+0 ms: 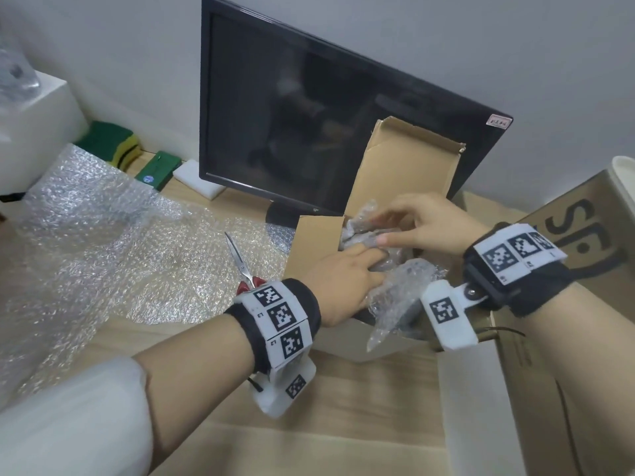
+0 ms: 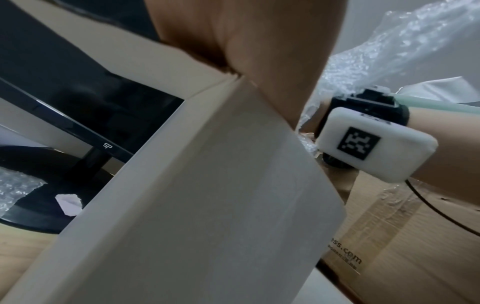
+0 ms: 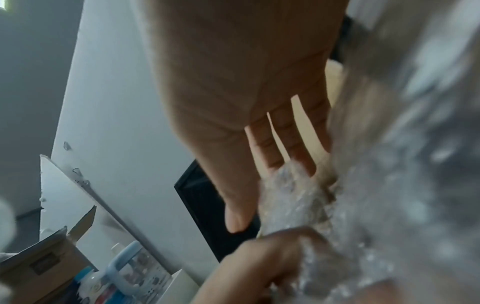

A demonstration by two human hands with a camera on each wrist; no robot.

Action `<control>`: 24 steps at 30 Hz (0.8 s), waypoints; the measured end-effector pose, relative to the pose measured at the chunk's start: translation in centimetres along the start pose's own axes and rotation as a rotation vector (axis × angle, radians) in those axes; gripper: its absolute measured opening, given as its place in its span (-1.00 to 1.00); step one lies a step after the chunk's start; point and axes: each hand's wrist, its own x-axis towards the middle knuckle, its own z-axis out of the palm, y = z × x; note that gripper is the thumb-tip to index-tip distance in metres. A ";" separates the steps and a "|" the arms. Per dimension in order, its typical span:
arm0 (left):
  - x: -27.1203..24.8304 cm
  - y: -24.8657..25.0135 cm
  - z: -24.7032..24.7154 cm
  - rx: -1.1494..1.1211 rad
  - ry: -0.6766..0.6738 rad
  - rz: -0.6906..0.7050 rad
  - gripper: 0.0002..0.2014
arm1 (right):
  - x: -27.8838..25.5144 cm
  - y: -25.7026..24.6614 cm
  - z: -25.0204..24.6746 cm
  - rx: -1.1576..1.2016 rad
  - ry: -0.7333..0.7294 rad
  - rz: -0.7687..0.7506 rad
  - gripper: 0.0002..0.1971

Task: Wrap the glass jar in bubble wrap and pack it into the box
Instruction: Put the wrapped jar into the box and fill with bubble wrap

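Observation:
The jar, hidden inside a bundle of bubble wrap (image 1: pixel 364 231), lies in the open cardboard box (image 1: pixel 314 242), whose flap (image 1: pixel 405 156) stands up at the back. My left hand (image 1: pixel 343 280) reaches over the near wall and its fingers curl round the bundle; the right wrist view shows that hand (image 3: pixel 254 267) gripping the wrap (image 3: pixel 293 195). From the right, my right hand (image 1: pixel 429 228) comes in with straight fingers (image 3: pixel 291 133) touching the top of the bundle. A loose tail of wrap (image 1: pixel 395 297) hangs over the near edge. The glass itself is not visible.
Red-handled scissors (image 1: pixel 242 266) lie on a big bubble wrap sheet (image 1: pixel 103 228) left of the box. A dark monitor (image 1: pixel 309 115) stands right behind it. A larger printed carton (image 1: pixel 584 235) sits at the right. Sponges (image 1: pixel 113 142) lie at the back left.

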 end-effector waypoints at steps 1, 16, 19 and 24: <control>0.0 0.1 -0.2 0.016 -0.027 -0.010 -0.67 | -0.4 0.4 -0.1 -0.024 -0.010 0.001 -0.68; 0.2 -0.1 0.4 -0.036 0.063 0.024 -0.69 | 3.1 -1.8 1.9 -0.050 -0.305 0.081 -0.44; 0.1 -0.1 0.2 -0.062 0.033 -0.022 -0.64 | 4.0 -3.4 3.6 -0.081 -0.426 0.172 -0.34; 0.1 0.3 -0.6 -0.050 -0.002 -0.024 -0.63 | 3.5 -2.6 3.3 -0.009 -0.467 0.102 0.21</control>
